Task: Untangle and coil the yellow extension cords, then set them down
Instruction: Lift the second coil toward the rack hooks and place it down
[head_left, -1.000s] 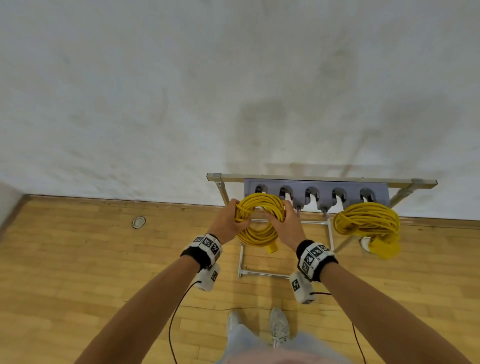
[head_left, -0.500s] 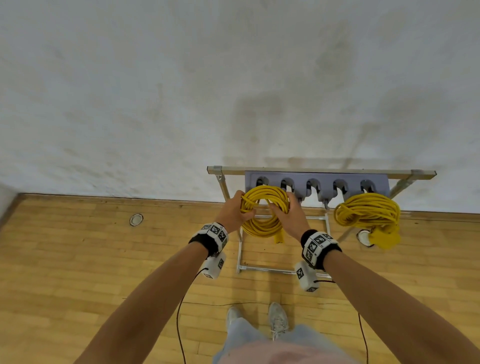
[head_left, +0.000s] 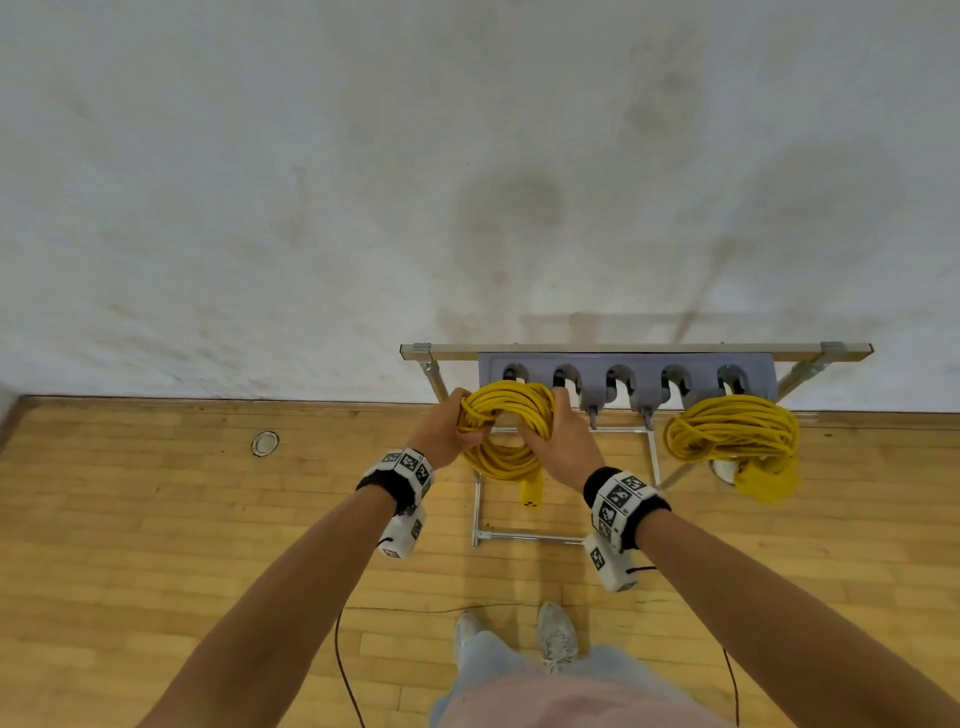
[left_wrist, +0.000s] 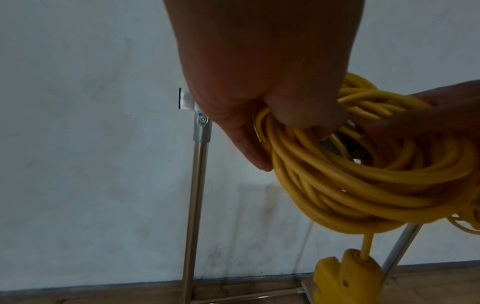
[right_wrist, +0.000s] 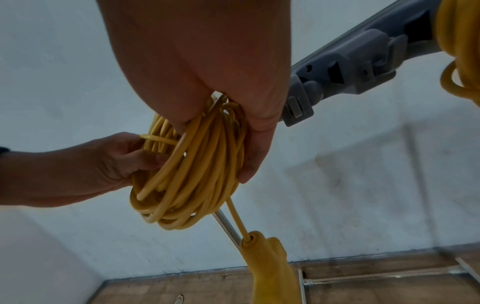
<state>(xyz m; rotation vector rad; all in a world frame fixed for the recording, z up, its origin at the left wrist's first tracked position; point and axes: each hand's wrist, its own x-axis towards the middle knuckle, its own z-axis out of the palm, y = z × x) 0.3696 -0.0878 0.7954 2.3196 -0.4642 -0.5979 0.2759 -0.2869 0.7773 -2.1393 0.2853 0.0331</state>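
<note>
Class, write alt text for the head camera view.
Both hands, left hand and right hand, grip a coiled yellow cord at a grey hook rack. A second coil hangs at its right end, above a wooden floor.

Yellow cord coils (head_left: 506, 431), one at the frame's right (head_left: 732, 428); grey hook rack (head_left: 626, 376); black-and-white checkered wristbands (head_left: 402, 467); honey-brown plank floor (head_left: 156, 519).

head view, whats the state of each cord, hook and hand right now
yellow coiled extension cord at left: coiled, held by both hands at the rack's left hooks
second yellow coiled cord: coiled, hanging from the right end hook
grey hook rack: middle hooks bare
left hand: grips the coil
right hand: grips the coil
</note>
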